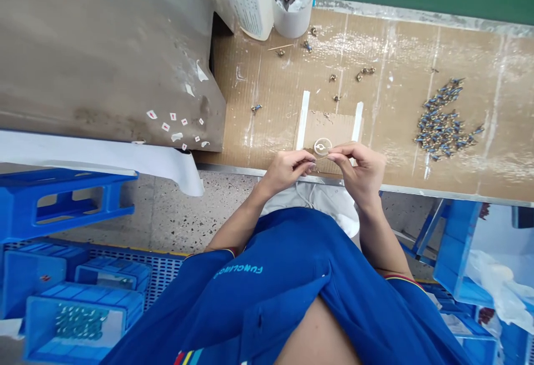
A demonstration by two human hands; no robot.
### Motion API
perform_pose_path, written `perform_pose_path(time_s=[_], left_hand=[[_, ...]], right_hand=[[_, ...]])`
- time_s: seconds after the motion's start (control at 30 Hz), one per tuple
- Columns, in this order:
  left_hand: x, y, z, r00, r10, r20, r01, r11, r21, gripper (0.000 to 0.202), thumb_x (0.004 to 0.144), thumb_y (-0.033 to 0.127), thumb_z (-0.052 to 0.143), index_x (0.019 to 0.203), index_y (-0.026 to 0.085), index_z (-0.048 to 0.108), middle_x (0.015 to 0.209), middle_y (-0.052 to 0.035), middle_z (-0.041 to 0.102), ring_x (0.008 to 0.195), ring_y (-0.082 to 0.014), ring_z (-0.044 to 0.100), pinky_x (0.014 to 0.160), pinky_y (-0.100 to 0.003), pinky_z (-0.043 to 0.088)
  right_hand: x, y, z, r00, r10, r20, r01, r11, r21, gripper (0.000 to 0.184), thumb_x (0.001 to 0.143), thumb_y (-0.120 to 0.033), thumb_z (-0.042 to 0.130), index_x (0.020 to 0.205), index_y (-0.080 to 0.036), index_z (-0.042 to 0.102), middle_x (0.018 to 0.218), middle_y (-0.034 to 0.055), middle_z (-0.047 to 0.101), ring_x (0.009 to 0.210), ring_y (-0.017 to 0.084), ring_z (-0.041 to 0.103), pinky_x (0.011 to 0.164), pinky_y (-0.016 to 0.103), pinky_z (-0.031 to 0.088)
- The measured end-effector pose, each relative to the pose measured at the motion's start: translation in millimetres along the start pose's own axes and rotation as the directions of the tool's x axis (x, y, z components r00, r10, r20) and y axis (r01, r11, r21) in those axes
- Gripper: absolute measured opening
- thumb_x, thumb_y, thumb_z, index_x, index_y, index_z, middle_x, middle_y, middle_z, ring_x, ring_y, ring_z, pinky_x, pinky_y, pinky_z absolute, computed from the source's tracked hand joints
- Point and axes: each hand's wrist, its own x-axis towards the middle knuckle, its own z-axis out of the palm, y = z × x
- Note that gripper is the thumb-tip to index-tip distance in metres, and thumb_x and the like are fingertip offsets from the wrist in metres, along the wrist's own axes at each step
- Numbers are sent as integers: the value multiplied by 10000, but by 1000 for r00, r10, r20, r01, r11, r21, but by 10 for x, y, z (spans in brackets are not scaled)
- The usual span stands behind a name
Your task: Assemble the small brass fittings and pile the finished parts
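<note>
My left hand (287, 169) is closed in a pinch at the table's front edge, around a small piece mostly hidden by the fingertips. Opposite it, my right hand (362, 171) grips a thin wooden toothpick (322, 158), whose tip points at the left fingertips. Just beyond the hands lies a small round white dish (322, 146) with a pale shape inside. It sits on a cardboard piece (334, 123) held along its sides by white tape strips. To the right, a pile of small blue and gold metal parts (446, 123) is spread on the table.
Loose small parts (365, 73) and another toothpick (280, 47) lie farther back. A tape-roll cup (292, 11) holding scraps stands beside a white bottle (250, 0). A metal cabinet (125, 48) bounds the left. Blue bins (83, 292) and a blue stool (67, 201) are below.
</note>
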Motion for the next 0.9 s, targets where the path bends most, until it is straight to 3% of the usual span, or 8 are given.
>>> perform_pose_path(time_s=[0.37, 0.67, 0.9], left_hand=[[2, 22, -2, 1000, 19, 10, -19, 999, 46, 117, 966, 195, 596, 907, 136, 678, 730, -13, 701, 624, -104, 685, 623, -194, 548], [5, 34, -9, 999, 37, 16, -38, 998, 56, 113, 968, 193, 593, 905, 140, 671, 738, -12, 705, 639, -107, 691, 639, -200, 542], [4, 27, -11, 1000, 9, 27, -11, 998, 59, 116, 971, 211, 592, 919, 149, 674, 748, -12, 709, 638, -109, 690, 637, -206, 546]], right_hand=[[-19, 50, 52, 999, -43, 16, 44, 999, -30, 179, 912, -307, 718, 746, -240, 715, 732, -11, 759, 634, 139, 675, 604, 271, 517], [-37, 59, 70, 998, -7, 56, 8, 1000, -18, 160, 913, -303, 708, 762, -250, 717, 756, -2, 756, 686, 160, 697, 641, 289, 546], [-32, 59, 77, 997, 30, 69, -26, 998, -65, 238, 924, -401, 684, 736, -255, 701, 750, 9, 758, 694, 179, 702, 646, 317, 556]])
